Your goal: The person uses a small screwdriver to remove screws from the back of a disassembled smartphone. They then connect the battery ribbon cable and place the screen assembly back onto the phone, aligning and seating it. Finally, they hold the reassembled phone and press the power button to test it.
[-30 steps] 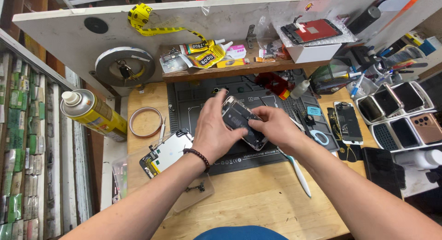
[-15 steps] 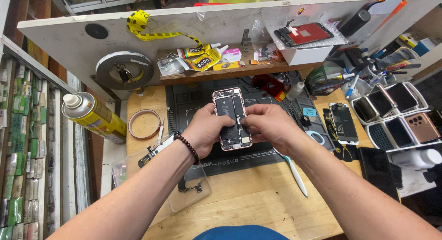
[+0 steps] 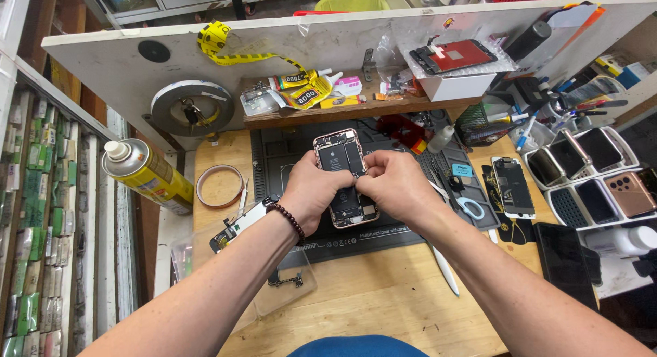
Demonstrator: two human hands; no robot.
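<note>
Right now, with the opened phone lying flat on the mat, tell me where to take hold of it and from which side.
Grip the opened phone by its two long metal edges near the top end, coming from above. It lies flat with its exposed insides facing up, so the rim is probably safer than the middle. The left hand and right hand cover its lower half, leaving the top free.

A phone repair workshop — a dark work mat mid-frame, glue tubes on the shelf above, trays of phones at right, spare screen upper right.

Cluttered wooden workbench, white backboard
</note>
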